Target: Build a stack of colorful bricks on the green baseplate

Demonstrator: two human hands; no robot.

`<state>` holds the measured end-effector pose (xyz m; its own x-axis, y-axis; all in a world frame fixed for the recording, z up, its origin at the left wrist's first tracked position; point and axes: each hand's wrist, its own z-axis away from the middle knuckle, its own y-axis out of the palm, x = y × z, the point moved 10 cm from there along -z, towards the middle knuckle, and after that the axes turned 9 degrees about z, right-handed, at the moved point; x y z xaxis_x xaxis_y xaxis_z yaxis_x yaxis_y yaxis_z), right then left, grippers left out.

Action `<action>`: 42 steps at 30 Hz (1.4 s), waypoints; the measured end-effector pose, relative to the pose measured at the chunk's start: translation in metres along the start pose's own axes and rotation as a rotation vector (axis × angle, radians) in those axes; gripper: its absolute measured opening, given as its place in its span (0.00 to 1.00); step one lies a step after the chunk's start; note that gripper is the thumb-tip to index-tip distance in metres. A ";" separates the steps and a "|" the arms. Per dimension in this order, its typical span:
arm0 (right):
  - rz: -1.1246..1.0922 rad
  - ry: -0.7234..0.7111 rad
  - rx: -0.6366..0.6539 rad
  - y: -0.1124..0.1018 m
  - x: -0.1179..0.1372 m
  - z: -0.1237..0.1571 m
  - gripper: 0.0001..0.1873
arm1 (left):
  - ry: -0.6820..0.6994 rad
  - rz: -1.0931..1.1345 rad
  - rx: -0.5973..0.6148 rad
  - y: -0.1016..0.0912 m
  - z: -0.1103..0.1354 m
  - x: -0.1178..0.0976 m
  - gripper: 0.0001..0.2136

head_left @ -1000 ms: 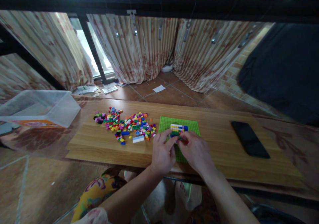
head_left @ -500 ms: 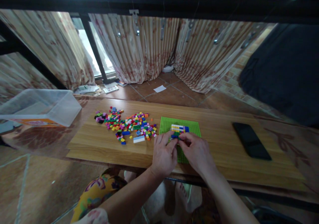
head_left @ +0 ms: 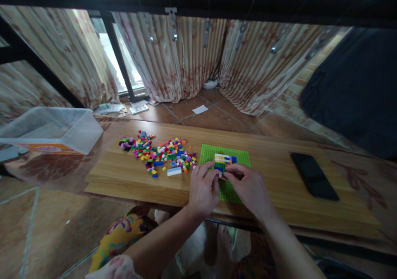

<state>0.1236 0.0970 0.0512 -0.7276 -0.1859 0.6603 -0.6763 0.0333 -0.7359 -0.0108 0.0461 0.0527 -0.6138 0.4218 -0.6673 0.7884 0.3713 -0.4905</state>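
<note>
A green baseplate (head_left: 240, 157) lies on the wooden board, carrying a small block of coloured bricks (head_left: 223, 160). My left hand (head_left: 203, 188) rests on the plate's left edge, fingers curled toward the block. My right hand (head_left: 249, 188) comes in from the right, its fingertips pinched at the near side of the block on a small red piece (head_left: 221, 175). Both hands meet at the block and hide the plate's near part. A heap of loose coloured bricks (head_left: 159, 152) lies to the left of the plate.
A clear plastic tub (head_left: 52, 130) stands at the far left. A black phone (head_left: 314, 175) lies on the right of the wooden board (head_left: 124, 175). Curtains and a black rail (head_left: 198, 1) stand beyond; tiled floor lies below.
Both hands have stayed at the brick block, the fingers shifting slightly toward its near edge. The view has tilted a little.
</note>
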 end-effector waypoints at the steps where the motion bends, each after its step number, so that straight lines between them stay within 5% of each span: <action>1: -0.027 0.013 -0.012 -0.003 -0.002 0.000 0.09 | -0.004 0.009 -0.006 -0.001 0.000 0.001 0.09; 13: 0.064 0.070 -0.031 -0.001 -0.003 -0.005 0.16 | -0.153 0.125 -0.081 -0.013 -0.007 0.020 0.10; 36: -0.048 0.178 0.011 0.004 -0.026 -0.013 0.22 | -0.195 0.145 -0.078 -0.025 -0.016 0.033 0.10; 42: -0.084 0.144 -0.083 -0.013 -0.018 -0.011 0.25 | -0.217 0.117 -0.136 -0.058 -0.036 0.053 0.10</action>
<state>0.1440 0.1106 0.0507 -0.6731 -0.0488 0.7380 -0.7382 0.1059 -0.6662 -0.0902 0.0771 0.0658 -0.4840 0.2867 -0.8267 0.8317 0.4443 -0.3329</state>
